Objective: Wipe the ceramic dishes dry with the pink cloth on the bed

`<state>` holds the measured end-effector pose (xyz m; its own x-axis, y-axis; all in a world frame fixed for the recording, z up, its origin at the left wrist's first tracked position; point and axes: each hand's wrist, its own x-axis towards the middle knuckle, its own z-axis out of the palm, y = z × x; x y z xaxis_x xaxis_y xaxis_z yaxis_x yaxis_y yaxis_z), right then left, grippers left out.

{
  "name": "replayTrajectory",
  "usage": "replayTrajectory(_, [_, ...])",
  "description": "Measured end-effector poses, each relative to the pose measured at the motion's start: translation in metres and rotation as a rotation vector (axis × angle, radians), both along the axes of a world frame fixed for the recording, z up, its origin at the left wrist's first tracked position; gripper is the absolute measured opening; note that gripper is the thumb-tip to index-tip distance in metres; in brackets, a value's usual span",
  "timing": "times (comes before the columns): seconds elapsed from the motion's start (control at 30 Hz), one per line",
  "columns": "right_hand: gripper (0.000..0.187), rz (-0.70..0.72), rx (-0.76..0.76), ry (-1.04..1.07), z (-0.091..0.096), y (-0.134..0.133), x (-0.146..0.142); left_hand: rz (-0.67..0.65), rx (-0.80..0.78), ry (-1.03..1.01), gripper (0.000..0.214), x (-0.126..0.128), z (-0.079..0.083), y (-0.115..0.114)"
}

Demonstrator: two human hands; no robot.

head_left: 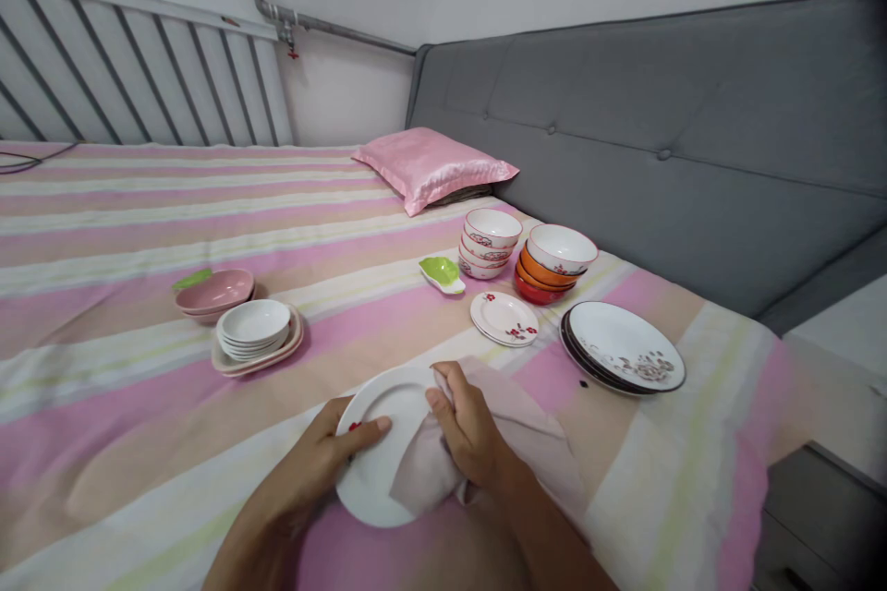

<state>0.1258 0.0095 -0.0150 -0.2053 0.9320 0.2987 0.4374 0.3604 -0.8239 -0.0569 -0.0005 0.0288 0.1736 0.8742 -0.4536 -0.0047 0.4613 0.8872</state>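
My left hand [322,448] grips the left rim of a white plate [378,480], its thumb lying on the upper face beside a small red flower. A pale pink cloth [433,462] is bunched in my right hand [467,425], which presses it over the plate's right edge. Part of the cloth hangs down over the plate and part spreads out to the right. Just beyond the hands lies a small stack of white plates [503,316] with red flowers. The fingers under the plate are hidden.
Behind the flowered plates stand stacked patterned bowls [491,245], orange and white bowls [554,268], and a green leaf-shaped dish [442,274]. Dark-rimmed plates [624,346] lie right. Left are white bowls [253,323] and pink dishes [214,293]. A pillow [436,162] rests by the grey headboard [624,111].
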Motion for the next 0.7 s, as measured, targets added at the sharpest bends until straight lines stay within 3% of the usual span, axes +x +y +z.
replayTrajectory(0.13, [0.019,0.054,-0.007,-0.097,0.005,-0.001,-0.001,-0.188,-0.011,-0.041,0.042,-0.005,-0.005,0.003])
replayTrajectory(0.4, [0.022,0.173,0.022,-0.156,0.014,-0.007,-0.001,-0.349,0.056,-0.007,0.018,0.000,-0.016,0.003])
replayTrajectory(0.57, [0.037,0.181,-0.028,0.069,0.013,-0.005,0.002,-0.288,0.064,-0.043,0.019,0.004,-0.019,0.006])
replayTrajectory(0.7, [0.029,0.156,-0.094,0.128,0.010,-0.002,0.002,-0.235,0.033,-0.032,0.019,0.006,-0.019,0.005])
